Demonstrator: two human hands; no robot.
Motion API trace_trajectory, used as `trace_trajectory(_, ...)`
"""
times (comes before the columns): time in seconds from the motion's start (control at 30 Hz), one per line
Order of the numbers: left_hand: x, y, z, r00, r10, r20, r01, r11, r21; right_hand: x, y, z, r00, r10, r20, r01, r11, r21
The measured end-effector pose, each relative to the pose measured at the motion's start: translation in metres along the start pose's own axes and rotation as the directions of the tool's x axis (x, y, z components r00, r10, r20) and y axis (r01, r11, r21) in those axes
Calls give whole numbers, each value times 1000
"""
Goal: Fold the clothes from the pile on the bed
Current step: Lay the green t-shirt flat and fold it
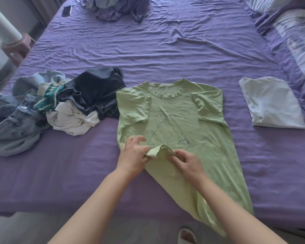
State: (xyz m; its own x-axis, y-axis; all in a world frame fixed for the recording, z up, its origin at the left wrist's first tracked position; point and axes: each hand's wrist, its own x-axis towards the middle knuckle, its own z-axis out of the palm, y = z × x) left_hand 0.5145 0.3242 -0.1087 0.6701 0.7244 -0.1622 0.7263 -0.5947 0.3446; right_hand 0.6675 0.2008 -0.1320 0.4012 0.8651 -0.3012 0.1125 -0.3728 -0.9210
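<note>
We're mid-fold: left hand (pixel 134 154) and right hand (pixel 187 161) pinch the tee's (pixel 174 111) hem (sleeves already in); next, carry it collarward.

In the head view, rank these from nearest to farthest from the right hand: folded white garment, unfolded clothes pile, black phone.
From the right hand:
1. Folded white garment, to its right.
2. Unfolded clothes pile, to its left.
3. Black phone, far left corner of the bed.

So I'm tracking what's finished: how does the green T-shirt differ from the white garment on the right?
The green T-shirt lies spread out, sleeves tucked inward, print showing; the white garment is folded into a compact rectangle. The left hand and right hand both pinch the green T-shirt's hem; nothing touches the white garment. Both rest on the purple sheet.
</note>
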Motion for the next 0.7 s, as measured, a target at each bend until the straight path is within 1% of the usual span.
trace_trajectory(0.03,8,2,-3,999,40,22,-37,991,-127,6,-4,-5,999,-3,34,2,1000,31)
trace_trajectory(0.07,14,7,-6,997,51,62,-30,953,-302,11,-8,-10,997,-16,74,12,999,50)
trace_trajectory(0.1,18,13,-10,991,49,125,17,879,-477,16,-12,-14,993,-34,114,27,998,61)
trace_trajectory(0.13,22,19,-11,979,37,201,93,796,-598,21,-16,-18,988,-49,144,38,996,77)
trace_trajectory(0.17,27,24,-12,964,28,264,158,737,-658,26,-21,-22,985,-60,161,44,994,100)
trace_trajectory(0.2,33,28,-12,952,18,305,204,703,-681,32,-24,-26,984,-62,168,42,992,123)
trace_trajectory(0.27,47,31,-14,939,-7,344,268,642,-719,44,-31,-37,985,-36,169,13,991,134)
trace_trajectory(0.33,61,33,-21,931,-44,361,324,551,-769,56,-34,-50,981,23,191,-53,986,155)
trace_trajectory(0.37,69,31,-23,930,-55,364,338,522,-783,61,-35,-55,972,57,228,-101,977,185)
trace_trajectory(0.43,85,24,-29,934,-63,351,337,479,-811,69,-35,-64,939,115,323,-194,955,224)
trace_trajectory(0.5,104,11,-37,941,-84,327,330,426,-842,77,-33,-70,913,156,377,-242,951,193)
trace_trajectory(0.6,137,-19,-52,940,-178,290,336,353,-873,94,-29,-75,906,210,368,-282,947,152)
trace_trajectory(0.7,168,-61,-70,921,-291,260,346,302,-888,116,-30,-77,904,264,335,-337,923,183)
